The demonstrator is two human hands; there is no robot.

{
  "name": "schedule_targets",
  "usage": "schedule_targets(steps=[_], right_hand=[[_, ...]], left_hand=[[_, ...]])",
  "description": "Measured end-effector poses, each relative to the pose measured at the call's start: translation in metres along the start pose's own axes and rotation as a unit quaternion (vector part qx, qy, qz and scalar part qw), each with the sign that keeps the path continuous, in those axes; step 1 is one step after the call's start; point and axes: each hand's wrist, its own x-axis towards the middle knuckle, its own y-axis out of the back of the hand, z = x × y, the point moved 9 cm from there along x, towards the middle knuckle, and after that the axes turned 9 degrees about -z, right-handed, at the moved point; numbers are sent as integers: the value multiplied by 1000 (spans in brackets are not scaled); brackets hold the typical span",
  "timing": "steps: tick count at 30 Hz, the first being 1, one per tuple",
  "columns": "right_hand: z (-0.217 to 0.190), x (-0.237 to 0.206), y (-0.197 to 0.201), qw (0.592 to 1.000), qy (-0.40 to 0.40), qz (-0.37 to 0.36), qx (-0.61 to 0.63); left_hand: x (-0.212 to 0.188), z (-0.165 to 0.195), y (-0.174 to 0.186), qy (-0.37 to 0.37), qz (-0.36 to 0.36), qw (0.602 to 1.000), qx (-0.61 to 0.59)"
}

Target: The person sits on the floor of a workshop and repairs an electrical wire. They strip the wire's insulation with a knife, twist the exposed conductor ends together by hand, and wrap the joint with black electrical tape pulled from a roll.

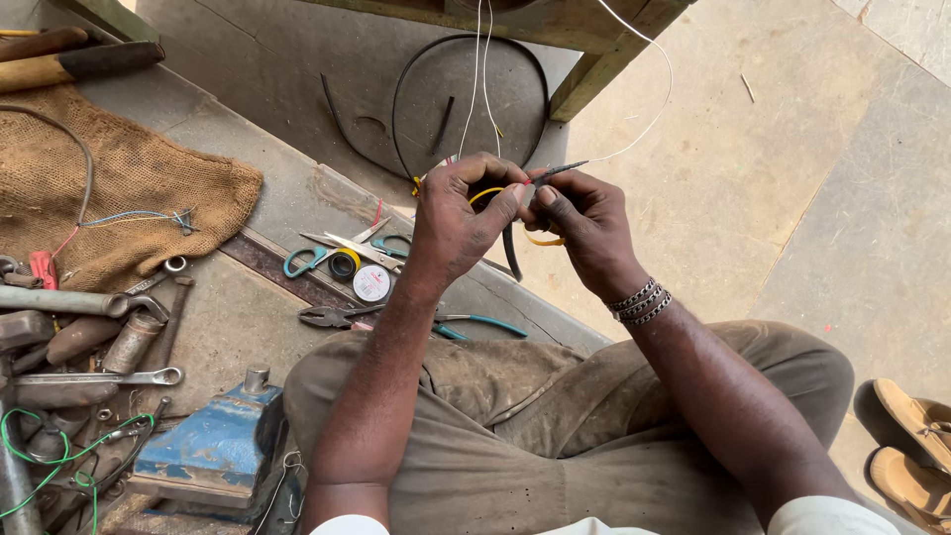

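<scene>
I see scissors [327,250], tape rolls [370,282] and pliers [332,316] on the surface, a blue vise [213,443], burlap sacking [119,188], sandals [916,446].

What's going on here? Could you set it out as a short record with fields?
Setting: person seated by a concrete step, seen from above
Left hand: pinches a yellow wire with a black cable
Right hand: grips the same bundle, fingertips meeting the left's
White wires: run up from the hands
On the step: scissors, tape rolls, pliers
Far left: burlap sack, wrench, blue vise
Right edge: sandals
</scene>
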Motion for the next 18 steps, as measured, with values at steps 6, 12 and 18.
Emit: schedule_targets(steps=[6, 12, 18], right_hand=[[-10, -1, 1, 996, 85, -6, 33], [-12, -2, 11, 995, 98, 13, 19], [-20, 0, 12, 992, 112, 18, -49]], left_hand=[[-3, -10, -7, 19, -14, 999, -38], [2, -15, -10, 39, -4, 998, -42], [5, -10, -9, 29, 16, 999, 43]])
